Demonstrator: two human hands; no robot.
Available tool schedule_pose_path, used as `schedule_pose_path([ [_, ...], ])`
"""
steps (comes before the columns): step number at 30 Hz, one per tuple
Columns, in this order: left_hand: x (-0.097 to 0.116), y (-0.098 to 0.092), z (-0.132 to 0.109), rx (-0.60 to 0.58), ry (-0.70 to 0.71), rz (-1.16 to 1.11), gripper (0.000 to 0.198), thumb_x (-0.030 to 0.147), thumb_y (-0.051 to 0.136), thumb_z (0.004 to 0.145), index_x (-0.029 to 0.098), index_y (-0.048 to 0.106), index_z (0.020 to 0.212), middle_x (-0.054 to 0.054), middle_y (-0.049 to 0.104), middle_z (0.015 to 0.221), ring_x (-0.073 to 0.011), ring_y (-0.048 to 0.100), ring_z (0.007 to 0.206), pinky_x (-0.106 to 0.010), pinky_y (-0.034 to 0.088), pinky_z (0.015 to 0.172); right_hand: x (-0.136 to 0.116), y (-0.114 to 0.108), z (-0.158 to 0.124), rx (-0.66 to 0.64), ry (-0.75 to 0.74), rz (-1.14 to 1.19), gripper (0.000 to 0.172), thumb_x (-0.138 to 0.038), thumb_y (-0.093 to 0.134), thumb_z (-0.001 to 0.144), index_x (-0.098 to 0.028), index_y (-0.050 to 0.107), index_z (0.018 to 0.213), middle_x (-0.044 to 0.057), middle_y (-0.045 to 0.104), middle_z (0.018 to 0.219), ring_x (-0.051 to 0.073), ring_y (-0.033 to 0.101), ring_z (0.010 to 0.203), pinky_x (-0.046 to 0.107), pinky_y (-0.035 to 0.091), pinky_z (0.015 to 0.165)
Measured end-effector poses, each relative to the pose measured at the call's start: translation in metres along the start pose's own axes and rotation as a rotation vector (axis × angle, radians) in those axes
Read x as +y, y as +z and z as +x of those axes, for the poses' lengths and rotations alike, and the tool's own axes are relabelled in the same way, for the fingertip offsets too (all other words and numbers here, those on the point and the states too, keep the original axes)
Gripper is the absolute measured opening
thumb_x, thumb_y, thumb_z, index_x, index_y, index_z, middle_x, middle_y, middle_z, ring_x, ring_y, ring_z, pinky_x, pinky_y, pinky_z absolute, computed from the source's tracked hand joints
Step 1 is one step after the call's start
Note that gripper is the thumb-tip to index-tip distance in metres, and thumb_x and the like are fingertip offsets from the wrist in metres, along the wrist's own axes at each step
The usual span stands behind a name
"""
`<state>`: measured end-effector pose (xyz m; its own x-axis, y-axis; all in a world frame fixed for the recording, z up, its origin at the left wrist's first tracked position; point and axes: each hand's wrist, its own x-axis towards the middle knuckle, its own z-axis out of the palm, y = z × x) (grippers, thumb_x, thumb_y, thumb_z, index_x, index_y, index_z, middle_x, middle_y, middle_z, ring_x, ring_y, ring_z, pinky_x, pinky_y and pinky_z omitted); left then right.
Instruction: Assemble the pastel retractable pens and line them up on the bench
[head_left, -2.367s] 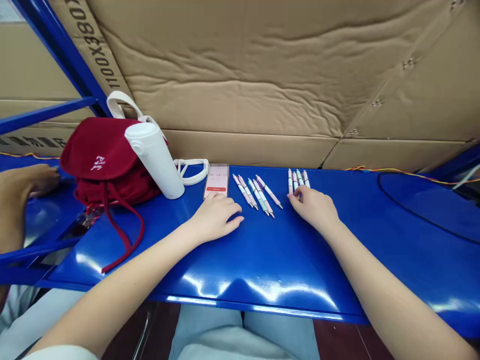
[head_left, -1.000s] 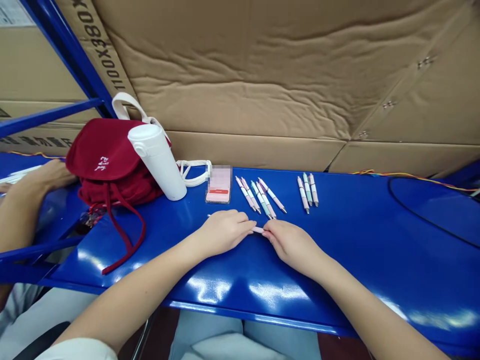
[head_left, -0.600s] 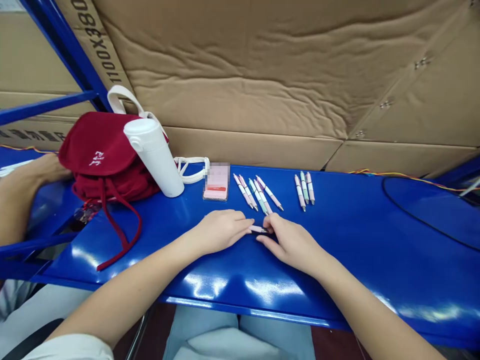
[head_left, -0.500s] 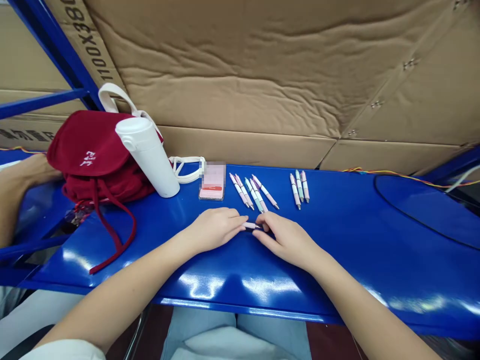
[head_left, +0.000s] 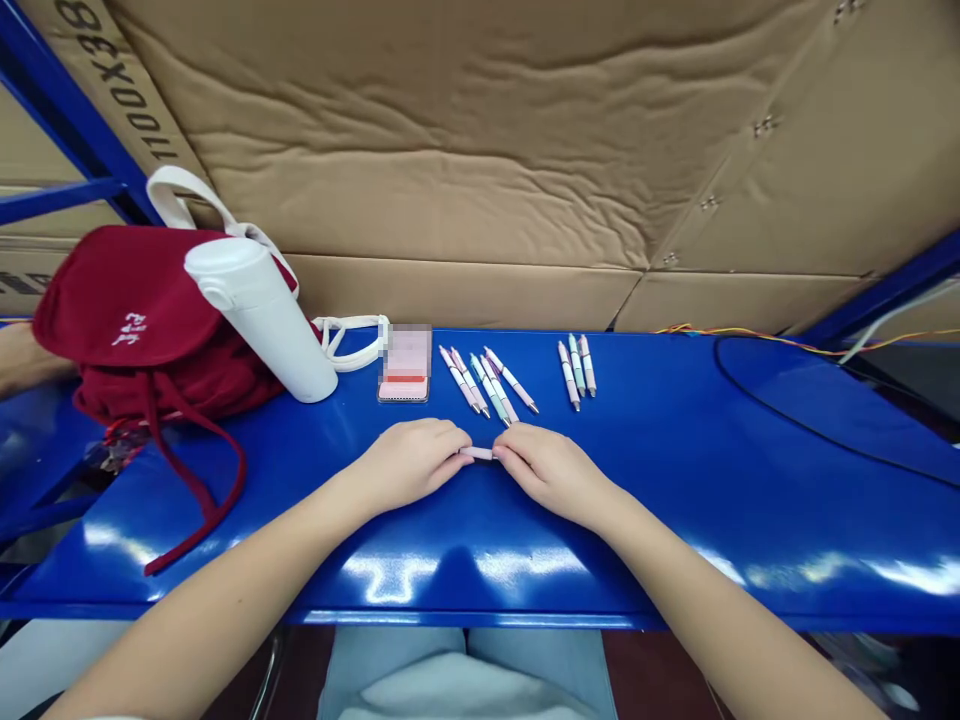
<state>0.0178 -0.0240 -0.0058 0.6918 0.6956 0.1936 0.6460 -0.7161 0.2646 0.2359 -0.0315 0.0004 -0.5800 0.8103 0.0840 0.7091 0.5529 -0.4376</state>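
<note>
My left hand (head_left: 409, 462) and my right hand (head_left: 544, 470) meet at the middle of the blue table (head_left: 675, 480). Both are closed on one pink pen (head_left: 478, 453), of which only a short stretch shows between the fingertips. Just beyond them lie several pastel pens (head_left: 486, 378) in a slanted group. Three more pens (head_left: 577, 362) lie side by side further right.
A phone (head_left: 405, 364) lies left of the pens. A white bottle (head_left: 259, 318) leans against a red bag (head_left: 142, 325) with white straps at the left. Cardboard (head_left: 480, 150) walls the back. Another person's arm (head_left: 19, 355) shows at the far left edge.
My right hand took one pen from the right-hand group, leaving three there, and brought it to the middle. Both hands now hold it closer together. The view shifted right.
</note>
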Motion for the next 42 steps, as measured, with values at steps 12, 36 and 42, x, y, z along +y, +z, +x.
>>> schedule_pose_path([
  [12, -0.004, -0.001, 0.001, 0.048, 0.029, -0.045, 0.024, 0.028, 0.041, 0.093, 0.016, 0.062, 0.098, -0.005, 0.062, 0.091, -0.0155, 0.058, 0.084, -0.026, 0.047, 0.077, 0.001, 0.001, 0.000, 0.012, 0.021, 0.024, 0.014, -0.027, 0.043, 0.091, -0.020, 0.056, 0.090, 0.003, 0.062, 0.084, 0.015, 0.056, 0.073, 0.026, 0.041, 0.063],
  [36, -0.007, -0.003, -0.001, 0.051, 0.021, -0.034, 0.023, 0.029, 0.041, 0.094, 0.016, 0.061, 0.097, -0.005, 0.061, 0.090, -0.0154, 0.057, 0.084, -0.026, 0.046, 0.077, 0.002, 0.003, 0.001, 0.060, 0.039, 0.061, 0.006, -0.022, 0.048, 0.086, -0.020, 0.053, 0.086, 0.002, 0.060, 0.079, 0.014, 0.054, 0.068, 0.025, 0.040, 0.060],
  [42, -0.011, -0.007, 0.000, 0.000, -0.058, -0.020, 0.022, 0.029, 0.042, 0.093, 0.017, 0.060, 0.096, -0.004, 0.061, 0.090, -0.0158, 0.058, 0.083, -0.027, 0.046, 0.076, 0.007, -0.003, 0.000, 0.047, 0.053, 0.002, 0.004, -0.021, 0.049, 0.082, -0.020, 0.052, 0.084, 0.002, 0.058, 0.078, 0.014, 0.052, 0.066, 0.024, 0.039, 0.057],
])
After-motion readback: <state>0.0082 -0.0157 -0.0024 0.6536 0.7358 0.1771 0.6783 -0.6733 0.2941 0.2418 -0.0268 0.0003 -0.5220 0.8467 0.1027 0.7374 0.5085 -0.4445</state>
